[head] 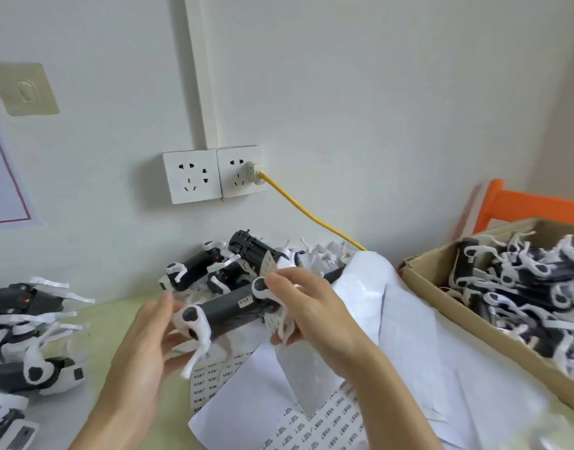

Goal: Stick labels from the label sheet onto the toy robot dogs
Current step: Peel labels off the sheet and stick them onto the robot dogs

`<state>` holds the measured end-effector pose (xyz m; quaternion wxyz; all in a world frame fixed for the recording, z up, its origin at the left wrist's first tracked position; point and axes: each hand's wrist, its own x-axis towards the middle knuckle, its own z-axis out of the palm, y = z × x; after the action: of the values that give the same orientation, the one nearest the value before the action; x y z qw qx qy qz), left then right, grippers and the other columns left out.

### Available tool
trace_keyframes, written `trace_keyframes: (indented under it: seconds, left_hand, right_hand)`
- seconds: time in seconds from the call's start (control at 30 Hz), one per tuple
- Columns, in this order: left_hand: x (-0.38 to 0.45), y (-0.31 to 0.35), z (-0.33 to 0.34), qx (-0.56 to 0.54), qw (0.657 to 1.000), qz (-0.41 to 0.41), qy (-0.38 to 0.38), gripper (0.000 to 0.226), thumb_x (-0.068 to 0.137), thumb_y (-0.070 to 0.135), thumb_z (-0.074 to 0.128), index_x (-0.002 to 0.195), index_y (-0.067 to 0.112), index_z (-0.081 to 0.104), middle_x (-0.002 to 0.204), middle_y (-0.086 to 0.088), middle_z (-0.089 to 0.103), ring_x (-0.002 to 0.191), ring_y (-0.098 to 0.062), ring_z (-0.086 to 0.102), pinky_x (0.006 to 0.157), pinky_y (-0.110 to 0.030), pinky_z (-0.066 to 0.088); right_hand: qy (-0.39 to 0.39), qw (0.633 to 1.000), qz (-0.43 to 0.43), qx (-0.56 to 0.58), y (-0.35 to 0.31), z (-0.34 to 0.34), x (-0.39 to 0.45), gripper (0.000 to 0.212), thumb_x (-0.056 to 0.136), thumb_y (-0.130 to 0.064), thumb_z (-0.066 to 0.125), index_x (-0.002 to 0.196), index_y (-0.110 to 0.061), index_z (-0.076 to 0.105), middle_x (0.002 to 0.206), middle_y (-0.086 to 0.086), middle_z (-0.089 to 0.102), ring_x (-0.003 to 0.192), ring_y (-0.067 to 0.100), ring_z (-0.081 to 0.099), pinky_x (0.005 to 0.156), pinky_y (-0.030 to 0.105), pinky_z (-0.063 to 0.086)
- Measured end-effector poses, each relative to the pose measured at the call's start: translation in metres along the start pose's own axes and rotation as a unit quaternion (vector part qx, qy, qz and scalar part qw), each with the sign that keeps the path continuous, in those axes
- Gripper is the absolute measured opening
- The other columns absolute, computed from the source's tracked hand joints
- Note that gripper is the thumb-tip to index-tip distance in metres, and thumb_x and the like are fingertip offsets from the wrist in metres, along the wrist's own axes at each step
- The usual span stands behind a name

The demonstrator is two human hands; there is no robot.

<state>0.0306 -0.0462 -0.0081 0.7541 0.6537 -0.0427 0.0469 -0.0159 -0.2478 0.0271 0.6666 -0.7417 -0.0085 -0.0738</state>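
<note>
- Your right hand [306,303] has its fingers curled round one end of a toy robot dog [229,308], holding it above the desk [116,315] between both hands.
- Your left hand [142,349] is spread under the dog's other end, fingers loose and blurred; you cannot tell whether they touch it.
- The held dog has a dark grey body with white legs, and a small white label [245,300] already sits on its upper side.
- The label sheet [211,381] lies flat on the desk just below the dog, partly covered by loose white sheets of backing paper [409,339].
- More printed labels show at the bottom edge, near your right forearm.
- A pile of robot dogs [214,267] lies against the wall behind your hands.
- Another group of dogs [22,336] sits at the desk's left edge.
- A cardboard box [448,306] on your right is full of further dogs.
- A yellow cable [311,212] runs from the wall socket [242,172] down behind the paper.
</note>
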Motion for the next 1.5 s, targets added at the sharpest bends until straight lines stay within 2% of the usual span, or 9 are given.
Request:
trace_keyframes:
  seconds: [0.17, 0.23, 0.33, 0.53, 0.6, 0.73, 0.9, 1.33, 1.5]
  left_hand:
    - [0.0, 0.003, 0.002, 0.073, 0.997, -0.023, 0.017, 0.026, 0.106, 0.031, 0.042, 0.091, 0.018, 0.059, 0.094, -0.012, 0.072, 0.083, -0.026, 0.062, 0.069, -0.039, 0.045]
    - [-0.001, -0.001, 0.003, 0.082, 0.996, -0.034, 0.027, 0.027, 0.107, 0.029, 0.041, 0.091, 0.017, 0.059, 0.096, -0.013, 0.07, 0.084, -0.03, 0.061, 0.071, -0.039, 0.044]
    - [0.0, -0.006, 0.001, 0.095, 0.993, -0.054, 0.035, 0.03, 0.107, 0.031, 0.04, 0.093, 0.015, 0.061, 0.098, -0.012, 0.069, 0.091, -0.034, 0.059, 0.072, -0.04, 0.044]
    - [0.022, 0.001, -0.018, 0.313, 0.949, 0.027, 0.007, 0.004, 0.092, 0.034, 0.07, 0.09, 0.036, 0.067, 0.101, 0.001, 0.071, 0.095, -0.026, 0.063, 0.084, -0.045, 0.046]
    - [0.035, 0.014, -0.035, 0.488, 0.868, 0.072, -0.05, 0.01, 0.091, 0.035, 0.069, 0.095, 0.041, 0.061, 0.112, 0.002, 0.068, 0.099, -0.016, 0.06, 0.085, -0.039, 0.044]
    - [0.062, 0.054, -0.061, 0.809, 0.572, 0.037, -0.13, 0.045, 0.095, 0.053, 0.049, 0.139, 0.044, 0.041, 0.144, 0.01, 0.045, 0.133, -0.021, 0.041, 0.105, -0.038, 0.038]
    - [0.084, 0.083, -0.11, 0.851, 0.473, -0.103, -0.206, 0.076, 0.088, 0.066, 0.056, 0.153, 0.037, 0.028, 0.158, 0.001, 0.033, 0.141, -0.031, 0.033, 0.114, -0.043, 0.032]
    - [0.111, 0.099, -0.127, 0.836, 0.484, -0.102, -0.237, 0.027, 0.096, 0.033, 0.065, 0.103, 0.006, 0.065, 0.089, -0.001, 0.052, 0.08, -0.021, 0.049, 0.065, -0.029, 0.037]
    - [0.117, 0.103, -0.117, 0.728, 0.672, -0.025, -0.136, 0.038, 0.103, 0.035, 0.053, 0.078, 0.007, 0.051, 0.077, -0.007, 0.052, 0.068, -0.023, 0.047, 0.063, -0.033, 0.038]
  right_hand:
    - [0.125, 0.972, 0.055, 0.19, -0.012, -0.041, -0.002, 0.024, 0.092, -0.045, 0.059, 0.092, -0.026, 0.072, 0.094, 0.015, 0.062, 0.054, 0.028, 0.066, 0.065, 0.042, 0.058]
    - [0.225, 0.879, 0.004, 0.421, -0.017, -0.067, -0.005, 0.029, 0.098, -0.041, 0.051, 0.105, -0.015, 0.062, 0.104, 0.019, 0.059, 0.06, 0.034, 0.069, 0.058, 0.036, 0.057]
    - [0.248, 0.757, -0.073, 0.6, -0.014, -0.098, -0.012, 0.059, 0.103, -0.056, 0.035, 0.152, -0.023, 0.031, 0.135, 0.027, 0.051, 0.094, 0.051, 0.069, 0.086, 0.051, 0.056]
    - [0.258, 0.895, 0.063, 0.358, -0.005, -0.064, -0.002, 0.033, 0.106, -0.029, 0.042, 0.119, -0.005, 0.061, 0.105, 0.018, 0.071, 0.078, 0.032, 0.075, 0.073, 0.035, 0.057]
    - [0.226, 0.935, 0.071, 0.265, -0.002, -0.045, 0.005, 0.022, 0.102, -0.022, 0.048, 0.107, -0.014, 0.067, 0.095, 0.012, 0.075, 0.073, 0.027, 0.075, 0.069, 0.031, 0.056]
    - [0.161, 0.979, 0.062, 0.109, 0.005, -0.021, 0.008, 0.027, 0.102, -0.017, 0.047, 0.1, -0.019, 0.074, 0.087, 0.005, 0.077, 0.077, 0.026, 0.075, 0.074, 0.038, 0.056]
    - [0.118, 0.992, 0.046, 0.003, 0.01, 0.0, 0.009, 0.032, 0.104, -0.02, 0.045, 0.097, -0.027, 0.075, 0.087, -0.003, 0.077, 0.074, 0.017, 0.074, 0.068, 0.032, 0.051]
    - [0.115, 0.992, 0.018, -0.041, 0.013, 0.006, 0.011, 0.032, 0.103, -0.017, 0.044, 0.095, -0.024, 0.075, 0.085, -0.002, 0.076, 0.072, 0.017, 0.072, 0.07, 0.035, 0.052]
    - [0.113, 0.992, 0.013, -0.048, 0.015, 0.009, 0.012, 0.031, 0.103, -0.018, 0.044, 0.095, -0.023, 0.074, 0.085, -0.001, 0.075, 0.074, 0.019, 0.072, 0.067, 0.034, 0.05]
